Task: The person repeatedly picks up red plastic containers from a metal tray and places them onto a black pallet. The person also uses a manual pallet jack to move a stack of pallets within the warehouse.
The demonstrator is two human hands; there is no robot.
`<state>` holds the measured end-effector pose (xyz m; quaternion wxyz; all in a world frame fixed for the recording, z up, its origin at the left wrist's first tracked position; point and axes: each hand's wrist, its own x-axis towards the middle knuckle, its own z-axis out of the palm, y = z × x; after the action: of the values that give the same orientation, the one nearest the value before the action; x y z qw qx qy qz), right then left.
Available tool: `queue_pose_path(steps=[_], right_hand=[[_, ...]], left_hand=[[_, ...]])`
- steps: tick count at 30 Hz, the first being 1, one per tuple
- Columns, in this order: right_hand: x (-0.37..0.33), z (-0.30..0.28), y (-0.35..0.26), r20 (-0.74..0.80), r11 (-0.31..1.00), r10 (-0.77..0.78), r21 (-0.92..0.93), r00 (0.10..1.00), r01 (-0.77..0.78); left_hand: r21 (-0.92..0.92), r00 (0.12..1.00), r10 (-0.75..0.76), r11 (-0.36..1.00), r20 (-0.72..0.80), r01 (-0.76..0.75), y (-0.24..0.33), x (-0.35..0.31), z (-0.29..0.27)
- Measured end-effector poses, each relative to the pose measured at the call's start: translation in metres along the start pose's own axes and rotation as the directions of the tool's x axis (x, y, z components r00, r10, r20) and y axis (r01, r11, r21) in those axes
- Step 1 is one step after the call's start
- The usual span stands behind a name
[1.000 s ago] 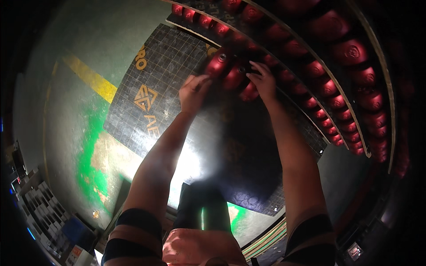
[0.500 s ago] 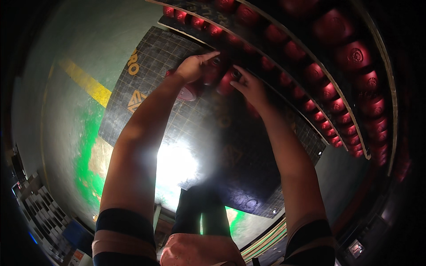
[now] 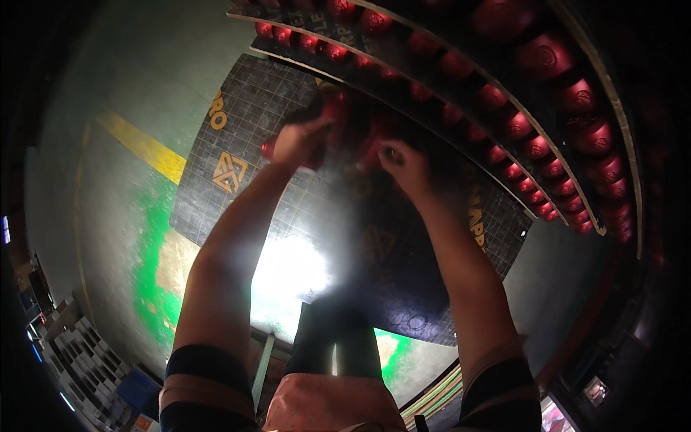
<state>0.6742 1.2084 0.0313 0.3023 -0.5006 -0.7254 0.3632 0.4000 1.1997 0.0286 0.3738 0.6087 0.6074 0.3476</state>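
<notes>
Several glossy red rounded pieces lie in a cluster at the far part of the dark board (image 3: 324, 216); their exact kind is hard to tell. My left hand (image 3: 296, 142) is over this cluster, its fingers smeared by motion beside a red rounded piece (image 3: 335, 108). A second red piece (image 3: 268, 147) shows at that hand's left edge. My right hand (image 3: 404, 164) has thumb and forefinger curled around the near right side of another red rounded piece (image 3: 370, 150). Shadow and blur hide the contact between fingers and pieces.
Tiered dark shelves with pale edges (image 3: 425, 86) rise beyond the board, lined with rows of red rounded pieces (image 3: 576, 95). A bright glare (image 3: 291, 268) lies on the board's near left. The floor (image 3: 115, 209) carries yellow and green markings.
Both hands have come slightly nearer to me, away from the shelves. My left forefinger, stretched out before, is now blurred. The whole view has shifted a little.
</notes>
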Motion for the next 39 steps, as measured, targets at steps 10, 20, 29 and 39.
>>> queue_pose_path(steps=[10,20,29,39], right_hand=[[-0.238,-0.092,-0.117,0.286,0.948,0.236,0.140,0.929,-0.284],[-0.445,-0.168,-0.233,0.430,0.984,-0.014,0.165,0.903,-0.064],[-0.590,-0.271,-0.317,0.454,0.918,-0.309,0.372,0.836,0.137],[-0.882,-0.131,-0.405,0.861,0.969,-0.216,0.247,0.460,-0.006]], left_hand=[[-0.042,0.976,-0.139,0.988,0.165,0.148,0.074,-0.277,-0.052],[0.116,0.991,-0.132,0.984,-0.016,0.133,0.262,-0.578,-0.049],[0.074,0.904,-0.115,0.984,-0.411,0.159,0.479,-0.825,0.026],[-0.098,0.722,-0.421,0.890,-0.549,0.445,0.500,-1.243,0.068]])
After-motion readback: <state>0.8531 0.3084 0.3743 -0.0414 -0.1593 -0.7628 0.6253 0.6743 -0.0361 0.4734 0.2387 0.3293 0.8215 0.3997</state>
